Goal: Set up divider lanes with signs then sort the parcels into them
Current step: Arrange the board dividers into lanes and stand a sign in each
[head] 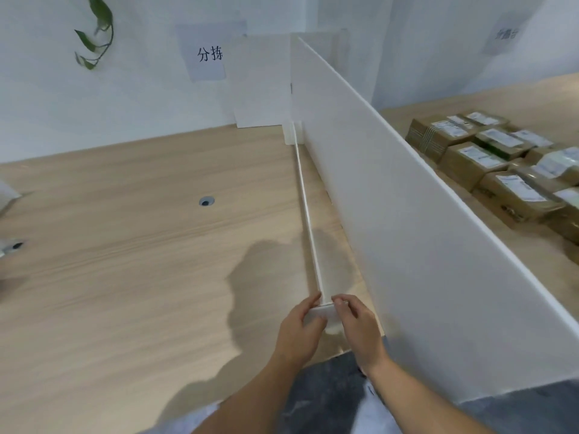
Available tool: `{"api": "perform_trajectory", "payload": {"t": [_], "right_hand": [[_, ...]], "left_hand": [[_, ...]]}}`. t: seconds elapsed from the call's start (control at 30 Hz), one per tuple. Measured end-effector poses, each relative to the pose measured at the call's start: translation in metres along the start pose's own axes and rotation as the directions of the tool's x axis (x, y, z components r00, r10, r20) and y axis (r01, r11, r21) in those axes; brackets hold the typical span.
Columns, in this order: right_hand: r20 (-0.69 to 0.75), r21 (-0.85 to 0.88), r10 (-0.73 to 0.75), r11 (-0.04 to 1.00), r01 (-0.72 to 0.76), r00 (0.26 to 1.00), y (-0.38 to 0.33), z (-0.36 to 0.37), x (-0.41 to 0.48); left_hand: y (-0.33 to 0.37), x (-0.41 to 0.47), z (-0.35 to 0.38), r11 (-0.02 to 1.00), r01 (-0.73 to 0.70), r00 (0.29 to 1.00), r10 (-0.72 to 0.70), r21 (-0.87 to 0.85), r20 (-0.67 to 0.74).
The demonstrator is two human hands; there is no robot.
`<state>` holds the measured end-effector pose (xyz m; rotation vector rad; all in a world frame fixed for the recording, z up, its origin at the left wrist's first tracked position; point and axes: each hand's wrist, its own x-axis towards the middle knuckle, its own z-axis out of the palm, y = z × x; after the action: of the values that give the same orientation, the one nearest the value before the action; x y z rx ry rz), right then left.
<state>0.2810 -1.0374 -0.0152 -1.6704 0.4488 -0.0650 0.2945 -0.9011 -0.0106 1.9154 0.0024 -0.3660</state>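
Right of the tall white panel point(391, 198): brown parcels point(488, 164) with white labels, packed touching in rows on the table point(125, 245), the rightmost cut off by the frame edge. Left of that panel, just beside it, a thin divider point(308, 220) — seen edge-on as a narrow white line, running from a small white clip point(293, 133) at the wall to a small white foot point(321, 313) near the table's front edge. Pinched on that foot from both sides: left hand point(299, 333) with thumb and fingertips on its left, right hand point(360, 333) with curled fingers on its right. Hard to tell whether the foot sits flat on the wood.

On the wall, a paper sign point(208, 54) with two printed characters, its right part hidden behind a white board point(260, 83) leaning there; farther right, a second sign point(504, 34) too blurred to read. Parcel labels too small to read as well. Also in view — a round cable hole point(206, 201) in the tabletop and green leaves point(97, 29) hanging top left.
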Motion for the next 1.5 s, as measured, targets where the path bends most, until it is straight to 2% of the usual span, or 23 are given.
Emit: {"api": "perform_trajectory", "payload": {"t": [0.17,0.37,0.53,0.73,0.93,1.13,1.5], "right_hand": [[0.108,-0.055,0.021,0.998,-0.015,0.994,0.012,-0.017,0.007],[0.14,-0.046,0.037,0.998,-0.031,0.989,0.026,-0.028,0.017],[0.178,-0.087,0.005,0.996,0.011,0.984,0.025,-0.04,0.023],[0.141,-0.054,-0.002,0.998,0.009,0.99,0.029,-0.052,0.017],[0.196,-0.062,-0.013,0.998,0.026,0.98,0.027,-0.063,0.014],[0.246,-0.115,0.009,0.993,0.02,0.969,0.03,-0.039,0.011],[0.2,-0.125,0.017,0.992,0.008,0.98,0.029,-0.014,0.003]], "left_hand": [[-0.008,-0.004,0.025,1.0,0.015,0.998,-0.017,-0.026,-0.063],[-0.015,-0.005,0.039,0.99,0.066,0.989,-0.081,-0.122,-0.12],[-0.011,-0.013,0.048,0.972,0.075,0.988,-0.103,-0.221,-0.116],[-0.01,-0.023,0.063,0.954,0.087,0.991,-0.112,-0.288,-0.071],[-0.01,-0.034,0.074,0.955,0.079,0.991,-0.106,-0.287,-0.079],[-0.015,-0.04,0.055,0.954,0.06,0.978,-0.115,-0.295,-0.172],[-0.021,-0.032,0.038,0.967,0.056,0.973,-0.109,-0.248,-0.204]]}}
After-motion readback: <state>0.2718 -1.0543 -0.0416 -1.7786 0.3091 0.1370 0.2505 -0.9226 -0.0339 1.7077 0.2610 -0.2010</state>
